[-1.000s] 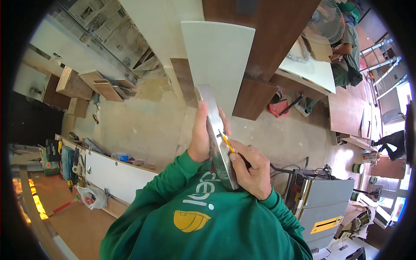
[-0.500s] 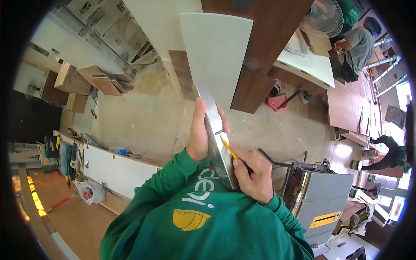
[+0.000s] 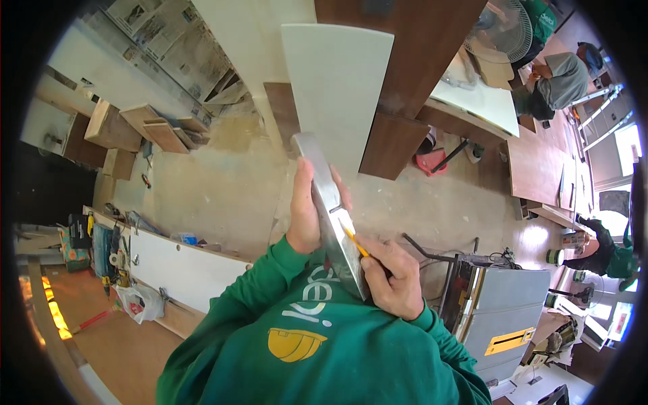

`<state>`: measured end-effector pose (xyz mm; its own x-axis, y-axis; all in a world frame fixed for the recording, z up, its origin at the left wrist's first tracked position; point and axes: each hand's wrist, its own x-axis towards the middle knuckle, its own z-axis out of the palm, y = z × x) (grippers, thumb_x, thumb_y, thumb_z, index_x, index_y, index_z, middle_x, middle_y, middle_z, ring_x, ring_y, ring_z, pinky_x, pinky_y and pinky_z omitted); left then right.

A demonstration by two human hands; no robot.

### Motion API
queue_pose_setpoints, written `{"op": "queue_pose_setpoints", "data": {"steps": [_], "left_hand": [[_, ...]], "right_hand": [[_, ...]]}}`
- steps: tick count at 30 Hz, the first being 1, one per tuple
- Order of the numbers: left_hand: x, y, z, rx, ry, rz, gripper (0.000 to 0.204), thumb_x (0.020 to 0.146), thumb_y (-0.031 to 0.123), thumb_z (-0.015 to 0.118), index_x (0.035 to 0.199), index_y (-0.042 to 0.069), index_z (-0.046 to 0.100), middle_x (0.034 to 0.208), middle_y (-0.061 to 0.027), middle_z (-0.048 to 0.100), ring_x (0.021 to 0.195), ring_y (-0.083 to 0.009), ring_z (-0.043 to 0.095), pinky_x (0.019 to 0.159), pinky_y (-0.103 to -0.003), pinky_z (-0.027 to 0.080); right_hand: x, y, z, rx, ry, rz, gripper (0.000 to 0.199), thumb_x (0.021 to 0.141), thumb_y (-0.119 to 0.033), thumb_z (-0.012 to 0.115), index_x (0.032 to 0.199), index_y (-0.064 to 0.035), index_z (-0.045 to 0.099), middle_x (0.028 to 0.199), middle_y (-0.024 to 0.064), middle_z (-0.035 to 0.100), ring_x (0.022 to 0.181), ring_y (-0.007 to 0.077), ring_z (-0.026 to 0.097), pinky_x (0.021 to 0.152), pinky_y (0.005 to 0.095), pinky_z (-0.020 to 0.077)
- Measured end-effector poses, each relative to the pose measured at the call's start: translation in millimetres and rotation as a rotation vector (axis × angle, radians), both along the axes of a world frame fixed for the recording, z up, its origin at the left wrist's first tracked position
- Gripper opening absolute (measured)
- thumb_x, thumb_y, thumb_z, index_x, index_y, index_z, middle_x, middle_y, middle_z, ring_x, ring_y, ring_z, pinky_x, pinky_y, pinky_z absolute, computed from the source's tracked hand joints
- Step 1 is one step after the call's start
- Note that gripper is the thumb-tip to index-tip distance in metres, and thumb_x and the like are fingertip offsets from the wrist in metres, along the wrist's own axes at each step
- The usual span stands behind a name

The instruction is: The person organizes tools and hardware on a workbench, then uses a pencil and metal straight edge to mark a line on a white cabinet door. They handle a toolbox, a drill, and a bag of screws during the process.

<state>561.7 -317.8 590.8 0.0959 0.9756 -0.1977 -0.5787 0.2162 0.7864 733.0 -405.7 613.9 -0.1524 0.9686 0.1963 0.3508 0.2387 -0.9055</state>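
My left hand (image 3: 305,209) is wrapped round a long, silver metal hand plane (image 3: 317,162), its thumb along the left side and its fingers showing on the right. The plane is tilted, one end near my chest and the other pointing away. A dark slot crosses its smooth metal face. In my right hand (image 3: 395,278), a thin yellow pencil-like stick (image 3: 356,244) is pinched between thumb and fingers. The stick's tip rests against or just over the plane's face, below the slot; contact is hard to tell.
Beyond my hands stands a white panel (image 3: 337,88) beside brown boards (image 3: 395,145). A grey table saw (image 3: 509,304) is close on my right, a white-topped bench (image 3: 185,266) with tools on my left. Other people (image 3: 560,81) work at the far right, near a fan (image 3: 499,34).
The plane's far end has swung slightly left with my left hand. My right hand and the yellow stick have shifted a little. At the far right, a person has moved.
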Motion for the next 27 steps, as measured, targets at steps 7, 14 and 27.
{"op": "queue_pose_setpoints", "data": {"steps": [7,14,27], "left_hand": [[-2,6,1,-0.024,0.014,0.002,0.066,0.102,0.072,0.038,0.096,0.01,0.058,0.063,-0.0122,0.063,0.051,-0.018,0.058,0.048,-0.029,0.046],[4,8,0,0.013,0.06,-0.049,0.067,0.101,0.074,0.04,0.095,0.01,0.057,0.066,-0.0103,0.062,0.058,-0.0173,0.06,0.054,-0.029,0.047],[15,19,3,0.014,0.061,-0.093,0.065,0.103,0.07,0.037,0.095,0.009,0.057,0.064,-0.0127,0.063,0.053,-0.0177,0.058,0.05,-0.029,0.046]], "right_hand": [[-4,5,-2,-0.001,0.011,0.025,0.036,0.09,0.0,0.063,0.124,-0.0057,0.073,0.076,0.0147,0.059,0.067,0.0258,0.06,0.066,0.0368,0.0485],[0,15,-5,-0.038,0.08,-0.02,0.039,0.089,-0.001,0.062,0.126,-0.0069,0.074,0.077,0.0115,0.061,0.066,0.0213,0.059,0.066,0.0337,0.0485],[6,20,-20,-0.205,0.208,-0.038,0.041,0.094,-0.003,0.065,0.134,-0.0036,0.07,0.087,0.0112,0.07,0.076,0.013,0.062,0.072,0.0299,0.0502]]}}
